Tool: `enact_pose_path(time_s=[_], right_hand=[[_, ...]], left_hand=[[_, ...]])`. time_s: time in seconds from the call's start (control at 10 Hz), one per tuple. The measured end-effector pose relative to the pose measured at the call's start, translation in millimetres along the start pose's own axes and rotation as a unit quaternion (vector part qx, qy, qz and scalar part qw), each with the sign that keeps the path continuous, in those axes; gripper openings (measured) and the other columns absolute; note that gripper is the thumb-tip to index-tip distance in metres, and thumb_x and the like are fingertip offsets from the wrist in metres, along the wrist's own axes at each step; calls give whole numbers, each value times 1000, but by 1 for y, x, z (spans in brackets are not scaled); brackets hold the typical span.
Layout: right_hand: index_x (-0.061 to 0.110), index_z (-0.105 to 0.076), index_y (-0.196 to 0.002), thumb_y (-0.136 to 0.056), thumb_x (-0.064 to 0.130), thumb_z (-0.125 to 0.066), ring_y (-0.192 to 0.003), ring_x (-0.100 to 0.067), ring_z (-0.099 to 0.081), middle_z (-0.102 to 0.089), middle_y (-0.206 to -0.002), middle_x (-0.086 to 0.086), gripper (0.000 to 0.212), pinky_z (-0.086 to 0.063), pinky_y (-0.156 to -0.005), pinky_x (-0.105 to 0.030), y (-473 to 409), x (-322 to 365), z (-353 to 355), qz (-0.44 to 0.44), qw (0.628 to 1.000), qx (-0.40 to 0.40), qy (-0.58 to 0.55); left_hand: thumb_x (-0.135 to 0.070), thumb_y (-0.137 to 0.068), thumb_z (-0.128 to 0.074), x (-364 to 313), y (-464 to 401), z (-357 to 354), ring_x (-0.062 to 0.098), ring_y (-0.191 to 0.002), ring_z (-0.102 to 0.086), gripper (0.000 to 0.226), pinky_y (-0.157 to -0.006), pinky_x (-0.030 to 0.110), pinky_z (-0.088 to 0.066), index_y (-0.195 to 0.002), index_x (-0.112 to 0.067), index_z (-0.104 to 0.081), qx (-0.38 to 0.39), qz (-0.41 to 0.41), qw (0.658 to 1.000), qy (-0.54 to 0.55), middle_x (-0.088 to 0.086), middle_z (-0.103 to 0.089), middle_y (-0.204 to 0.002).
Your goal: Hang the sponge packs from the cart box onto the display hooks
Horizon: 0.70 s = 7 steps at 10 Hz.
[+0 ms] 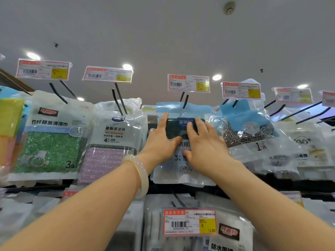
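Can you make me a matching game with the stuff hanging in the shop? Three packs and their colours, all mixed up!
Things:
1. pack with the big 3, far left
2. pack with the 4
3. pack under both hands

Colours:
A. dark, nearly black, sponge
B. sparkly green cloth
C. pale purple block

Pairs: 1-B, 2-C, 3-A

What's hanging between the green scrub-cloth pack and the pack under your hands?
In the head view, one pack hangs there: the purple cleaning-block pack, between the green scrub-cloth pack and the dark sponge pack both hands press.
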State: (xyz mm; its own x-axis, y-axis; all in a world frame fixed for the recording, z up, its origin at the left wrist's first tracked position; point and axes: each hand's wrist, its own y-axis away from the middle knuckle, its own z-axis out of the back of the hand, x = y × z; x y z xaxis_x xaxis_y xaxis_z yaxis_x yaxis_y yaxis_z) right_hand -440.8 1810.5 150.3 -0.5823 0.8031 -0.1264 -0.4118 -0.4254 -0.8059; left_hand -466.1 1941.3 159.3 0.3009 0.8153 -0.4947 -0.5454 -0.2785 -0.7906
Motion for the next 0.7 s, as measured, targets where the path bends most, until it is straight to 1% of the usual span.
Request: enact_pose_path(time_s=[0.1,0.2,0.3,0.4,0.5,0.6,0.7], right_hand=[[24,-5,-148,-92,41,-48,-145,-30,1,8,-158,-1,73,-19,-114,-48,4,-1,-6,7,997,64,-31],[22,-16,-146,-91,41,-49,-145,-29,1,3,-159,-3,67,-18,-114,-48,7,-1,-9,5,997,68,-44],[18,-33,-139,-90,36,-51,-144,-29,-5,-11,-156,-7,55,-20,-114,-47,14,1,-9,2,996,31,-84],[17,-35,-140,-91,29,-52,-144,-28,-6,-16,-154,-9,53,-16,-116,-44,28,9,-11,0,992,-9,-130],[17,-27,-145,-91,25,-50,-145,-28,-1,-11,-157,-10,58,-7,-117,-42,44,23,-19,12,990,1,-141],[19,-17,-148,-94,23,-46,-146,-29,5,-3,-158,-10,62,-5,-117,-42,59,40,-25,27,992,36,-114],[18,-18,-148,-95,23,-43,-146,-30,5,-3,-159,-11,58,-6,-118,-44,65,55,-21,31,991,54,-118]], left_hand=[[-17,-84,-62,5,4,1,25,-117,-49,87,-105,39,-38,-145,-41,-4,17,7,1000,-9,13,-44,-135],[-14,-82,-64,6,12,2,27,-119,-48,94,-104,41,-40,-145,-38,1,10,12,1000,-8,14,-41,-136],[-16,-80,-65,2,28,2,32,-128,-36,99,-108,46,-33,-146,-35,5,-32,-1,998,-48,18,-32,-140],[-27,-81,-65,1,49,8,32,-142,-11,95,-116,47,-16,-147,-30,3,-22,-21,985,-171,16,-12,-153],[-38,-85,-57,7,71,13,26,-145,11,89,-117,44,3,-148,-22,3,15,-63,950,-305,10,7,-158],[-36,-89,-50,19,89,29,23,-143,19,82,-114,45,8,-148,-17,4,30,-82,924,-372,6,15,-158],[-39,-92,-44,29,102,51,22,-144,18,79,-114,46,9,-148,-11,4,21,-100,910,-402,7,15,-158]])
